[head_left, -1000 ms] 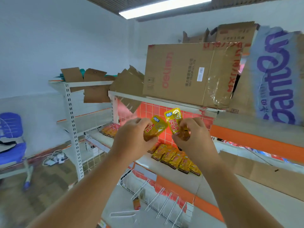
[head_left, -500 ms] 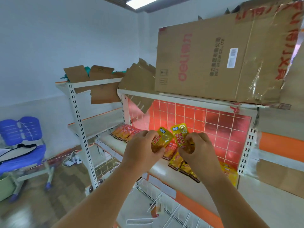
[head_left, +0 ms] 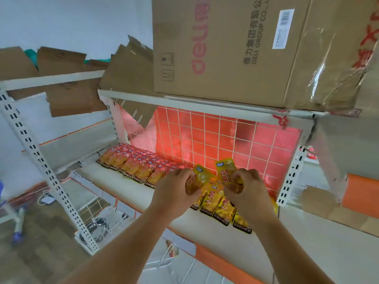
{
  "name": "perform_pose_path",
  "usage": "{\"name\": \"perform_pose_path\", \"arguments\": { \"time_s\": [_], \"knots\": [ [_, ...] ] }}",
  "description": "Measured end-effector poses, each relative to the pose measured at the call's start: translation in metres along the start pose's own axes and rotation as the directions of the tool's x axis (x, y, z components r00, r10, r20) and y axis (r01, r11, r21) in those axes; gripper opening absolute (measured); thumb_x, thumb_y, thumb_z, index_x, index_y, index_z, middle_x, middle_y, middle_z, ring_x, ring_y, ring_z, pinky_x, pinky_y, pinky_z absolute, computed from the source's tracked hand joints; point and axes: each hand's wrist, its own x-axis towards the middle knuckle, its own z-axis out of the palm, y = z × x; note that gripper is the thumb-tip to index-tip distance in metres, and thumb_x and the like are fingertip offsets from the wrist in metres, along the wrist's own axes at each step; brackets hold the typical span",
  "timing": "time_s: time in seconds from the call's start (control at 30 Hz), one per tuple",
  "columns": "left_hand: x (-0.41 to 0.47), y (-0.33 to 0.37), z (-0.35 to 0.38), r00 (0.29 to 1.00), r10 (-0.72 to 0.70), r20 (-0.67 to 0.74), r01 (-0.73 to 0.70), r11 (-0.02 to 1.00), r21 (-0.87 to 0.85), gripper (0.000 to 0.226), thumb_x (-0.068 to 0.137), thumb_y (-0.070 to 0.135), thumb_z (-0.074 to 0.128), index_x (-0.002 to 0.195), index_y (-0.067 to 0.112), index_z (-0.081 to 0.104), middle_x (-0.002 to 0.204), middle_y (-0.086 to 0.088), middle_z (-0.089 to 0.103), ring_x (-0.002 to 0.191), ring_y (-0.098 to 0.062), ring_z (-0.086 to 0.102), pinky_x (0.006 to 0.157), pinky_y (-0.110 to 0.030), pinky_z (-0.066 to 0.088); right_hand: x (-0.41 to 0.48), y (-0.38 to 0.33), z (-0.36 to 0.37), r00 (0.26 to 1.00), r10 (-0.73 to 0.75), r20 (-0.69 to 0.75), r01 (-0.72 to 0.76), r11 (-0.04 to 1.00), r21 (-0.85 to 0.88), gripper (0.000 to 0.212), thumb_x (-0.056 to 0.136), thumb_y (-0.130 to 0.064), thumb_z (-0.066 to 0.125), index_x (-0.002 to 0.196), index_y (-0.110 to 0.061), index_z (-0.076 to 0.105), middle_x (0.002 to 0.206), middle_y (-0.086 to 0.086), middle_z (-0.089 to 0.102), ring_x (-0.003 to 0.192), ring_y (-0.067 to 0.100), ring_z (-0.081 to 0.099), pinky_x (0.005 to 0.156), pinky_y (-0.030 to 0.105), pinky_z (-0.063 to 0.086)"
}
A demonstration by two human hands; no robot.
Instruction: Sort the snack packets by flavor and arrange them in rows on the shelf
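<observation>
Hovering over the shelf's (head_left: 127, 182) yellow row (head_left: 218, 209) (red row (head_left: 131, 163) leftward), left hand (head_left: 174, 194) grips one packet (head_left: 197, 181), right hand (head_left: 249, 191) the other packet (head_left: 226, 172).

Cardboard box (head_left: 225, 48) (taped, printed "deli") above red grid panel (head_left: 205, 136)

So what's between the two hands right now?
In the head view, two yellow packets: the left packet in the left hand, the right packet in the right hand. A narrow gap separates them, showing the shelved row behind.
</observation>
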Motion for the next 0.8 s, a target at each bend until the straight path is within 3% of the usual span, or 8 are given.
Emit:
{"name": "perform_pose_path", "arguments": {
  "time_s": [0.13, 0.3, 0.43, 0.5, 0.57, 0.6, 0.73, 0.8],
  "knots": [
    [0.007, -0.011, 0.034, 0.997, 0.034, 0.069, -0.029, 0.997, -0.071, 0.044, 0.085, 0.058, 0.072, 0.118, 0.032, 0.061, 0.095, 0.014, 0.058, 0.087, -0.014, 0.057, 0.07, -0.03, 0.046, -0.001, 0.023, 0.011, 0.997, 0.075, -0.005, -0.075, 0.993, -0.091, 0.03, 0.077, -0.034, 0.082, 0.1, -0.027, 0.065, 0.1, -0.009, 0.047, 0.086, 0.012, 0.053, 0.072, 0.028, 0.045],
    [0.017, -0.032, 0.073, 0.989, 0.113, 0.1, -0.101, 0.988, -0.119, 0.041, 0.081, 0.052, 0.076, 0.111, 0.027, 0.066, 0.098, 0.009, 0.066, 0.082, -0.02, 0.061, 0.069, -0.037, 0.052, -0.007, 0.05, 0.027, 0.971, 0.237, -0.019, -0.237, 0.956, -0.173, 0.033, 0.077, -0.037, 0.08, 0.105, -0.027, 0.067, 0.104, -0.006, 0.05, 0.095, 0.018, 0.054, 0.079, 0.032, 0.048],
    [0.026, -0.058, 0.104, 0.969, 0.217, 0.117, -0.198, 0.968, -0.156, 0.036, 0.078, 0.044, 0.081, 0.103, 0.021, 0.067, 0.095, 0.006, 0.069, 0.076, -0.022, 0.066, 0.065, -0.038, 0.053, -0.021, 0.077, 0.035, 0.905, 0.405, -0.128, -0.424, 0.877, -0.225, 0.038, 0.076, -0.036, 0.08, 0.111, -0.025, 0.069, 0.107, -0.002, 0.054, 0.1, 0.023, 0.055, 0.083, 0.036, 0.051],
    [0.03, -0.071, 0.12, 0.961, 0.243, 0.133, -0.213, 0.955, -0.205, 0.035, 0.076, 0.04, 0.083, 0.1, 0.02, 0.066, 0.111, 0.002, 0.072, 0.082, -0.022, 0.068, 0.068, -0.037, 0.054, -0.031, 0.089, 0.038, 0.845, 0.501, -0.19, -0.534, 0.811, -0.238, 0.039, 0.075, -0.034, 0.078, 0.111, -0.025, 0.068, 0.106, 0.0, 0.054, 0.102, 0.026, 0.053, 0.085, 0.04, 0.051],
    [0.032, -0.082, 0.135, 0.958, 0.248, 0.141, -0.212, 0.949, -0.234, 0.035, 0.073, 0.035, 0.087, 0.097, 0.019, 0.065, 0.143, -0.006, 0.061, 0.089, -0.022, 0.066, 0.071, -0.035, 0.052, -0.04, 0.099, 0.041, 0.792, 0.553, -0.259, -0.606, 0.765, -0.22, 0.036, 0.074, -0.029, 0.079, 0.108, -0.021, 0.068, 0.1, 0.0, 0.051, 0.099, 0.029, 0.052, 0.086, 0.042, 0.05],
    [0.03, -0.088, 0.142, 0.957, 0.252, 0.143, -0.213, 0.946, -0.244, 0.035, 0.072, 0.034, 0.088, 0.096, 0.02, 0.065, 0.147, -0.006, 0.057, 0.093, -0.023, 0.065, 0.072, -0.035, 0.051, -0.044, 0.103, 0.044, 0.771, 0.567, -0.29, -0.629, 0.749, -0.207, 0.035, 0.074, -0.027, 0.079, 0.106, -0.019, 0.069, 0.097, 0.0, 0.049, 0.098, 0.03, 0.052, 0.087, 0.042, 0.049],
    [0.011, -0.107, 0.16, 0.95, 0.271, 0.157, -0.227, 0.941, -0.253, 0.038, 0.07, 0.036, 0.088, 0.099, 0.025, 0.066, 0.104, 0.006, 0.065, 0.092, -0.023, 0.063, 0.068, -0.034, 0.051, -0.055, 0.113, 0.055, 0.702, 0.625, -0.342, -0.704, 0.682, -0.199, 0.03, 0.074, -0.026, 0.077, 0.102, -0.019, 0.068, 0.096, 0.0, 0.049, 0.096, 0.031, 0.054, 0.082, 0.04, 0.05],
    [0.007, -0.112, 0.163, 0.952, 0.271, 0.142, -0.224, 0.933, -0.28, 0.038, 0.069, 0.035, 0.089, 0.099, 0.025, 0.067, 0.101, 0.009, 0.064, 0.091, -0.02, 0.06, 0.071, -0.035, 0.051, -0.057, 0.116, 0.058, 0.681, 0.637, -0.361, -0.724, 0.66, -0.202, 0.028, 0.076, -0.024, 0.075, 0.102, -0.018, 0.067, 0.097, 0.003, 0.052, 0.095, 0.032, 0.054, 0.08, 0.04, 0.051]
  ]
}}
